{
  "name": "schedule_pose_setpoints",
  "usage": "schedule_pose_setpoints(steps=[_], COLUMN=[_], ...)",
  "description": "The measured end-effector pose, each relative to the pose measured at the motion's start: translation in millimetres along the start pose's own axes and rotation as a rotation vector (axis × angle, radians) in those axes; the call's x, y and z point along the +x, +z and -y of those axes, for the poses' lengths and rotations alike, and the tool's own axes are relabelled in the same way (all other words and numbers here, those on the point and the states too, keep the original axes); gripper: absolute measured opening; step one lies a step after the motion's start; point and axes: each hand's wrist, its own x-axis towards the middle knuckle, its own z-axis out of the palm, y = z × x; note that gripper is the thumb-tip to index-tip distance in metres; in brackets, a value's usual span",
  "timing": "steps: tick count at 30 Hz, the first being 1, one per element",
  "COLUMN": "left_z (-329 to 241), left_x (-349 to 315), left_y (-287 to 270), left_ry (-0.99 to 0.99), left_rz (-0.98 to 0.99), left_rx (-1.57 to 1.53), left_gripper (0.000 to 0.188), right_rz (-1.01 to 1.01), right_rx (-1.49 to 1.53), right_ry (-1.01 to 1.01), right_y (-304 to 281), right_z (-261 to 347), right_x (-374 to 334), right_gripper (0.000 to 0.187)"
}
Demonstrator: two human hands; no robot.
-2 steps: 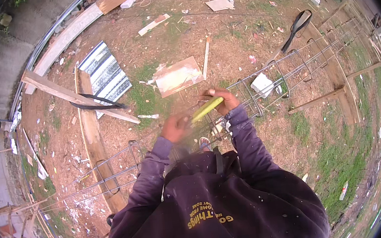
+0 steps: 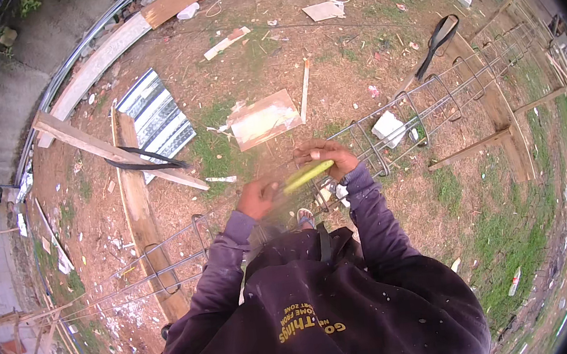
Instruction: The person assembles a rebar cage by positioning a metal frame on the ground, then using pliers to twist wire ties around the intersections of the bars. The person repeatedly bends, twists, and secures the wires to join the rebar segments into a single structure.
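Observation:
A slim yellow-green, handle-like thing lies slantwise between my hands over the long steel rebar cage; its lower left end is blurred. My left hand is closed at that end, thumb and fingertips against it. My right hand is at the other end, its fingers bent and pressed together, pointing left. The thing's upper end overlaps the right palm; what the right fingers pinch, if anything, I cannot make out. Beneath and beside my hands runs the rebar cage, with square stirrups around its long bars.
Wooden planks and a crossing beam with a black strap stand at left. Beyond lie a corrugated metal sheet and a plywood piece. A white block is near the cage; another black strap hangs at right.
The yellow-green thing and my right hand have shifted slightly downward, the thing tilting flatter. My left hand has moved slightly and looks sharper.

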Motion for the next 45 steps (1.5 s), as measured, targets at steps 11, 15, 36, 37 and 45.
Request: schedule_pose_setpoints(steps=[11, 15, 36, 37, 45], left_z=[-27, -23, 57, 57, 16], left_x=[-24, -28, -331, -339, -298], left_y=[-38, -88, 56, 59, 98], left_ry=[0.402, 0.087, -0.265, -0.314, -0.252], left_rz=[-0.211, -0.630, -0.877, -0.907, -1.064], left_rx=[0.071, -0.935, -0.806, -0.827, -0.811], left_gripper=[0.024, 0.036, 0.017, 0.015, 0.017], right_rz=[0.417, 0.344, -0.848, -0.847, 0.032], right_rx=[-0.488, 0.083, -1.970, -1.979, -1.171], right_ry=[0.447, 0.333, -0.131, -0.125, -0.154], right_y=[59, 82, -66, -72, 41], right_z=[-65, -102, -60, -58, -111], right_x=[-83, -115, -63, -57, -90], right_gripper=[0.025, 0.038, 0.066, 0.064, 0.041])
